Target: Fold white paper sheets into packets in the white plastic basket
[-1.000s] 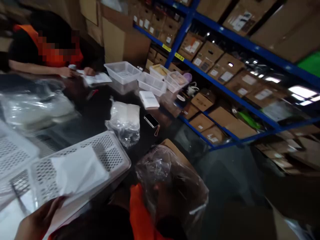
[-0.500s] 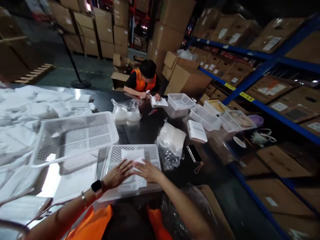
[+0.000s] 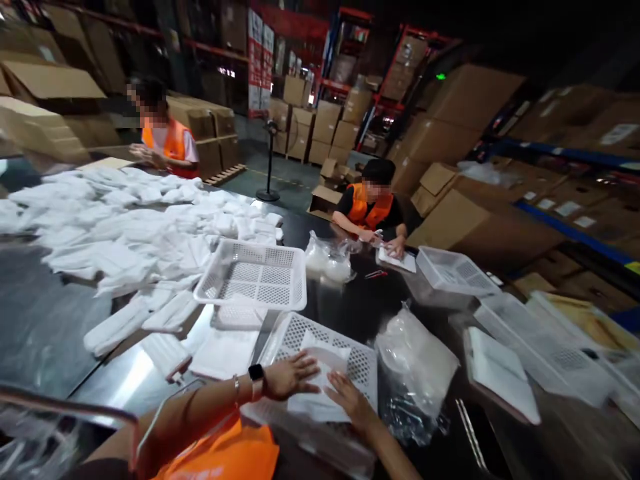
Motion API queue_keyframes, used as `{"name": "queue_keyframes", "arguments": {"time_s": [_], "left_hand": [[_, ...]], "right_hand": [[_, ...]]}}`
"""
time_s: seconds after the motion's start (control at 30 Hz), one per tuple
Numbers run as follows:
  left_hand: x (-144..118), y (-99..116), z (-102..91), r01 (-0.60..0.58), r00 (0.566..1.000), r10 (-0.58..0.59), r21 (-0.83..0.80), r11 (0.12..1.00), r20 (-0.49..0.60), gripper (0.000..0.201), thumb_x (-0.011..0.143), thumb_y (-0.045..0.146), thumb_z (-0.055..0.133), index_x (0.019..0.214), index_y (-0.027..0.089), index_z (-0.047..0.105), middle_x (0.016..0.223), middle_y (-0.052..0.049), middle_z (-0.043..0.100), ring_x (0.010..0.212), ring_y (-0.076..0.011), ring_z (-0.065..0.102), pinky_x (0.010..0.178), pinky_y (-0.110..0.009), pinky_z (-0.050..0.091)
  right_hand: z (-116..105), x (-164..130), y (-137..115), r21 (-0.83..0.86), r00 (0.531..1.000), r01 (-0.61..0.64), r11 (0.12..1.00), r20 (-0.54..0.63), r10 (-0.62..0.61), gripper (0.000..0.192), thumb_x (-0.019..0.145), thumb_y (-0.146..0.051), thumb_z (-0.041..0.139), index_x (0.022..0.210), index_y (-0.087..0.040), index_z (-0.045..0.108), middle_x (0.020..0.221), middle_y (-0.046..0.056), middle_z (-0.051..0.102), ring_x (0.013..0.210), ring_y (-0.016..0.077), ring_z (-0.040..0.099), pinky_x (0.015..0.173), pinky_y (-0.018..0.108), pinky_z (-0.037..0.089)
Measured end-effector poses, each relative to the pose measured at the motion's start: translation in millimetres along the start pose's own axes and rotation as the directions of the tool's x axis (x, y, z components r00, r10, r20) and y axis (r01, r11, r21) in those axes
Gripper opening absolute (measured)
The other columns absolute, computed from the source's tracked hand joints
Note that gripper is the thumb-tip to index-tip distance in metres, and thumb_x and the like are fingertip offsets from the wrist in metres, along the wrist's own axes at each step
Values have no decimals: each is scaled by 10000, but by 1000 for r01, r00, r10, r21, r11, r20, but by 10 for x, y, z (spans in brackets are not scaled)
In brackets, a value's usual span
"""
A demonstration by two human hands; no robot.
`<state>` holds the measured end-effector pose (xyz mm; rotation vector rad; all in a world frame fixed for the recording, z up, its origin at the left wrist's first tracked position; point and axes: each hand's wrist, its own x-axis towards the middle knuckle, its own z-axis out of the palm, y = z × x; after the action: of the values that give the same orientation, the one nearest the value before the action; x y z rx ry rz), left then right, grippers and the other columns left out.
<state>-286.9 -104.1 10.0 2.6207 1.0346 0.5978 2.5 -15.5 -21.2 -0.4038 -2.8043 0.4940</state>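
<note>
My left hand (image 3: 293, 375), with a watch on its wrist, lies flat with fingers stretched over a folded white cloth (image 3: 319, 404). My right hand (image 3: 351, 401) rests on the right side of the same cloth, its fingers extended. Whether the white material is fabric or soft paper I cannot tell for sure. Under it is a white perforated plastic basket (image 3: 367, 365), whose lattice surface shows around the cloth. To the right of the basket lies a clear plastic bag (image 3: 417, 357) with white contents.
A second white basket (image 3: 300, 283) stands behind, near a large heap of white cloth pieces (image 3: 145, 227) on the left. Another plastic bag (image 3: 327, 260), clear bins (image 3: 453, 270) and a white stack (image 3: 500, 373) sit farther off. Two people in orange vests (image 3: 370, 207) (image 3: 170, 143) work across the table.
My view has swung left, so the cloth heap and a second person now show. Both hands stay flat on the cloth, with a slightly wider gap between their fingertips.
</note>
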Motion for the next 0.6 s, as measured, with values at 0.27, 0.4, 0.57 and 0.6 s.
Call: {"name": "queue_keyframes", "arguments": {"time_s": [0.27, 0.4, 0.57, 0.6], "left_hand": [[-75, 234, 117, 431, 699, -641, -529, 731, -316, 408, 946, 418, 370, 929, 195, 711, 924, -102, 744, 886, -230, 684, 829, -369, 542], [44, 247, 234, 533, 570, -755, -553, 640, -324, 452, 945, 506, 330, 842, 199, 645, 817, -82, 722, 755, -216, 668, 706, -334, 532], [150, 232, 255, 624, 496, -807, -514, 589, -321, 411, 956, 469, 278, 759, 229, 547, 663, -30, 639, 602, -178, 602, 599, -282, 441], [156, 220, 252, 643, 487, -814, -501, 579, -316, 394, 959, 445, 273, 758, 232, 536, 646, -22, 625, 583, -174, 591, 587, -278, 422]], "right_hand": [[102, 139, -559, 541, 409, -525, 657, -516, 752, 474, 867, -575, 453, 651, -213, 671, 608, 82, 672, 597, 227, 644, 584, 348, 550], [181, 307, -670, 550, 259, -594, 588, -561, 786, 621, 867, -713, 377, 548, -203, 531, 465, 22, 553, 455, 141, 475, 458, 249, 406], [161, 423, -708, 470, 202, -705, 532, -585, 785, 684, 904, -718, 248, 572, -193, 534, 506, 43, 583, 470, 131, 437, 477, 253, 342], [150, 434, -710, 448, 212, -725, 523, -577, 789, 688, 910, -711, 244, 574, -190, 542, 511, 47, 589, 471, 131, 434, 480, 257, 333]]}}
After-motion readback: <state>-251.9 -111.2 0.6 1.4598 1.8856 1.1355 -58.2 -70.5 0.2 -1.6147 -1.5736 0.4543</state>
